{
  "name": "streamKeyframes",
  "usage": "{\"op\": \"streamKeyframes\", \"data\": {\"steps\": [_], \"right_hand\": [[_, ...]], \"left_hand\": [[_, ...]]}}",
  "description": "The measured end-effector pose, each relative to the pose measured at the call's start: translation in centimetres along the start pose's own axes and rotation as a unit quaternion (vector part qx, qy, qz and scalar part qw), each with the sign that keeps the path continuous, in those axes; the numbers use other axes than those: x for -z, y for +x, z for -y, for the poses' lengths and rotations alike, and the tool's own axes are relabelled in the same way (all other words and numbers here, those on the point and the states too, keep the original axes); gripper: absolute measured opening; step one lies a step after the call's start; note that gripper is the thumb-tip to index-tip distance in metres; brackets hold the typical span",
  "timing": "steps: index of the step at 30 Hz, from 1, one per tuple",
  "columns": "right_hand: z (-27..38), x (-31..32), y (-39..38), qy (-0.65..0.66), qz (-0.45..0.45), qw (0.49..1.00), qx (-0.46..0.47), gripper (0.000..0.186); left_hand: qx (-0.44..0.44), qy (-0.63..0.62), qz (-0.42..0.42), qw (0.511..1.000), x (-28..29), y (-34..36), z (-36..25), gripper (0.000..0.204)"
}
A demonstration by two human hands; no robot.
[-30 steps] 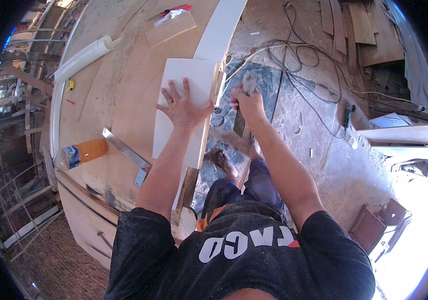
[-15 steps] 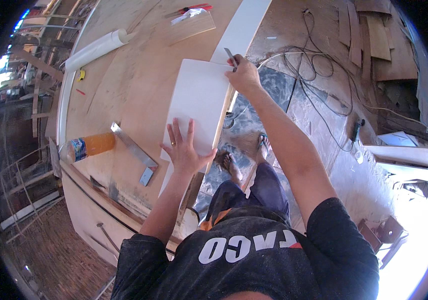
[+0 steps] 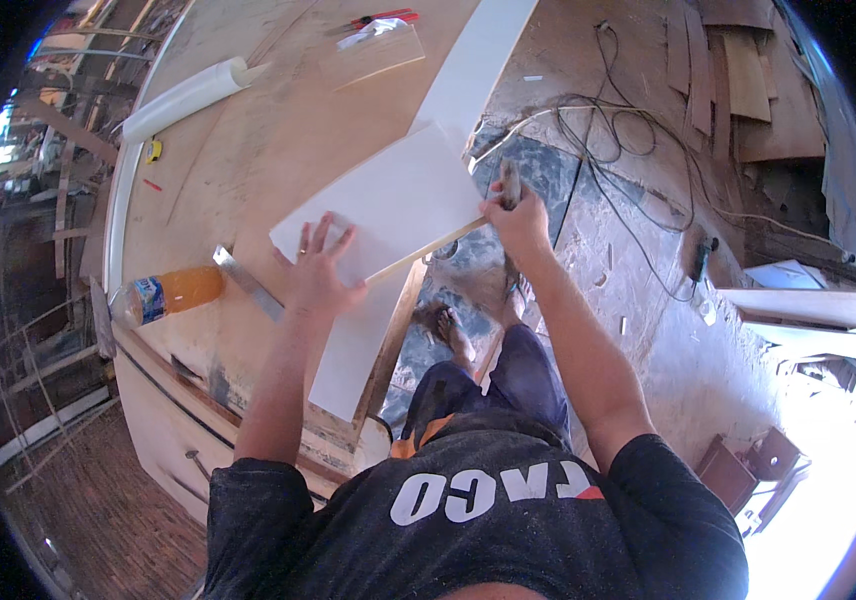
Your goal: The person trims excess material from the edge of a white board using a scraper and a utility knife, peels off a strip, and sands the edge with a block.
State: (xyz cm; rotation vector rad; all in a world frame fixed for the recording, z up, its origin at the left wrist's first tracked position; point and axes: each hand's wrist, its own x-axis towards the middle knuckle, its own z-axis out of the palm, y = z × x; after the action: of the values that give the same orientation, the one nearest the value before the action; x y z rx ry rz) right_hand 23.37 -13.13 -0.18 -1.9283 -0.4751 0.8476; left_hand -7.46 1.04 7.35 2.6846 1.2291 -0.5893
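A white-faced rectangular board [image 3: 398, 190] with a pale wood edge lies askew on the workbench, across a long white strip [image 3: 473, 60]. My left hand [image 3: 323, 270] rests on the board's near left part, fingers spread flat. At the board's right corner, my right hand [image 3: 520, 215] grips a short, flat, grey blade-like tool [image 3: 510, 182]. Motion blurs the tool, so its exact kind is unclear. Beside my left forearm lies a metal try square [image 3: 246, 282], its lower end hidden by the arm.
On the workbench [image 3: 248, 170] are an orange drink bottle [image 3: 173, 295], a white roll [image 3: 188, 98], a yellow tape measure [image 3: 154, 151] and a thin wood piece [image 3: 383, 58]. Cables [image 3: 613, 125] coil on the floor to the right. Board offcuts [image 3: 743, 75] stand at far right.
The white board has turned clockwise and uncovered more of the strip's near end. My left hand has shifted left with it. My right hand has moved right and nearer, still holding the tool.
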Motion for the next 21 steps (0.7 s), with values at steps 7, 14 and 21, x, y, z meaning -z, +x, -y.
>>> {"op": "streamKeyframes", "data": {"steps": [7,14,21], "right_hand": [[-1.9,-0.5,-3.1,0.256,0.033,0.952,-0.164,0.040],[-1.8,1.1,-1.9,0.304,0.149,0.916,-0.214,0.038],[-3.8,4.4,-6.9,0.305,0.125,0.913,-0.241,0.026]], "left_hand": [[0.035,-0.144,-0.176,0.973,1.2,7.6,-5.3,0.081],[0.045,-0.088,-0.274,0.957,-4.0,11.0,-8.1,0.086],[0.037,-0.071,-0.283,0.956,-3.4,10.5,-8.8,0.083]]}}
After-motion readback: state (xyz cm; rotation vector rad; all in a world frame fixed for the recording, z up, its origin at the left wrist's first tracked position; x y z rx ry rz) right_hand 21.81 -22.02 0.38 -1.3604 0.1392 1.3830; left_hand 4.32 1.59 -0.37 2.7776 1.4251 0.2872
